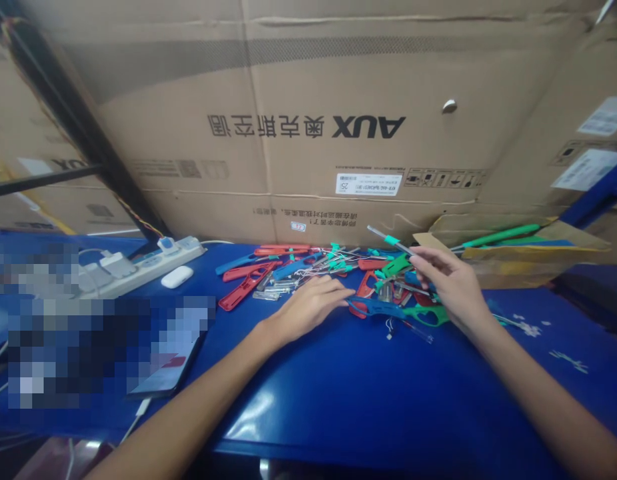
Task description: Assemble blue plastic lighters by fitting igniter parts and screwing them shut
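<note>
My right hand (451,283), fingers closed, pinches a thin metal tube (403,247) with green tape round it; the tube tilts up to the left above the pile. Further left, my left hand (313,308) has its thumb and fingers together at the near end of a blue plastic handle shell (381,307). Beside that shell lies a green handle shell (428,315) with a loop-shaped opening, partly behind my right wrist. Around both hands spreads a pile of red handle shells (248,283), clear plastic pieces (271,293) and green-taped metal rods with thin wires.
An open cardboard box (528,270) holding green and blue parts stands at back right. Small white pieces (528,327) lie right. On the left are a power strip (153,267), a white earphone case (177,277) and a phone (173,360). A large carton (298,80) rises behind.
</note>
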{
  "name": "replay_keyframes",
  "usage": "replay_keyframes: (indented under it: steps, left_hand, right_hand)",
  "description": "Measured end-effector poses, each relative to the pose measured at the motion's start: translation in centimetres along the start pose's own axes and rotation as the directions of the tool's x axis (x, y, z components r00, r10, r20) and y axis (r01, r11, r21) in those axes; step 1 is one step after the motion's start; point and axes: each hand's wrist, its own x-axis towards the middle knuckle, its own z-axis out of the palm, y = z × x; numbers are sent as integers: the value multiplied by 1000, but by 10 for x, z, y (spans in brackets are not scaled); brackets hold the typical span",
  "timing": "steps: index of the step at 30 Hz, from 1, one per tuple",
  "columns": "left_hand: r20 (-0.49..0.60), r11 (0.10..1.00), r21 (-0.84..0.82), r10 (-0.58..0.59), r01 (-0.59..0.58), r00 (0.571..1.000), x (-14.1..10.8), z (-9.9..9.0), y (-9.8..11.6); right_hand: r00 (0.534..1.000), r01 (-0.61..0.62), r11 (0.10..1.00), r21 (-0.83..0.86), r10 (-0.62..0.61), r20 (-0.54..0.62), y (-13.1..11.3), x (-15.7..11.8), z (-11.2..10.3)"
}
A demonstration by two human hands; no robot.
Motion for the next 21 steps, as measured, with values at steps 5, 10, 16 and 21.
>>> replay_keyframes:
  steps: [5, 10, 16, 21]
  left_hand:
    - [187, 1000, -28, 1, 4, 982, -4, 2, -4]
    - [246, 992, -93, -58, 83, 968, -8, -7, -6]
    - [332, 966, -179, -118, 185, 936, -12, -16, -12]
    - [283, 966, -163, -150, 202, 947, -10, -19, -11]
  right_hand:
    - [989, 55, 994, -90, -42, 144, -5, -10, 6]
    - [914, 323, 912, -254, -231, 333, -11, -22, 15]
    - [848, 482, 783, -394, -304, 434, -8, -29, 20]
    - [862, 457, 774, -438, -266, 431, -4, -29, 19]
